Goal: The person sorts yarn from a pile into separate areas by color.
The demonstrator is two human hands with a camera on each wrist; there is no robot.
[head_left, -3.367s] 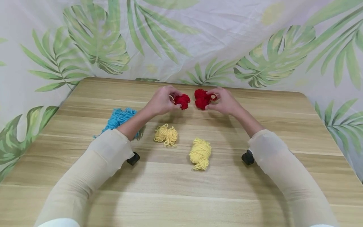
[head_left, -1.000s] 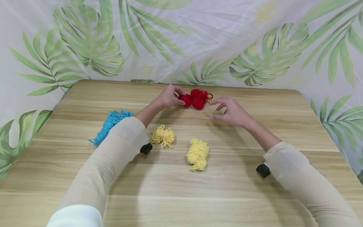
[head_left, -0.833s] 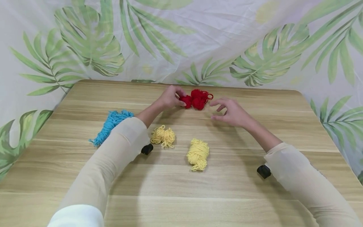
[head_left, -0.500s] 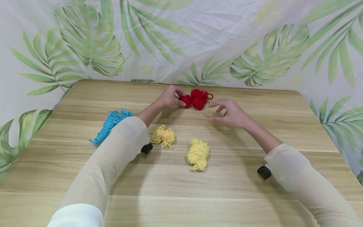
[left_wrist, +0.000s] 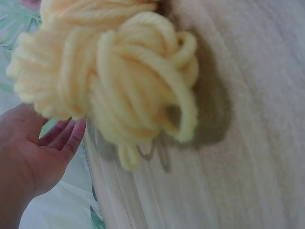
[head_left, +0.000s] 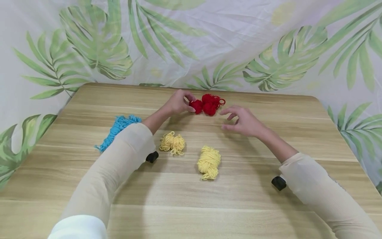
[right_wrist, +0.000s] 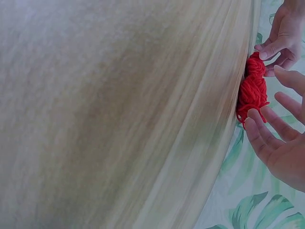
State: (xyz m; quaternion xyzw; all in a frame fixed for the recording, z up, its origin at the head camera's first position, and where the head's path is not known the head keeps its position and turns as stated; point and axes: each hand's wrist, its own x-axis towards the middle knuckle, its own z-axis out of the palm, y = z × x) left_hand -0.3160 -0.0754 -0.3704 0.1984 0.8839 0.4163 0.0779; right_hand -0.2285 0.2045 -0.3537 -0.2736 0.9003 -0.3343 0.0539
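Near the table's far edge, my left hand [head_left: 179, 102] pinches a small bundle of red yarn [head_left: 196, 106] between thumb and fingers. Right against it lies a larger red yarn bundle [head_left: 210, 105], a loose loop sticking out on its right. My right hand [head_left: 244, 122] hovers just to the right of that bundle, fingers spread and holding nothing. In the right wrist view, the red yarn [right_wrist: 252, 93] lies between the two hands. Pale yellow looped yarn [left_wrist: 138, 81] fills much of the left wrist view, with the left hand [left_wrist: 35, 148] beyond it.
On the wooden table [head_left: 191, 205], a pale yellow yarn bundle [head_left: 172, 143] and a brighter yellow skein [head_left: 209, 163] lie in the middle. Blue yarn [head_left: 116, 131] sits at left, partly behind the left sleeve. A leaf-print cloth [head_left: 191, 43] hangs behind the table.
Earlier both hands held red bundles apart. Now the bundles lie together, the right hand has let go and drawn back right and nearer, and the left hand has kept its grip.
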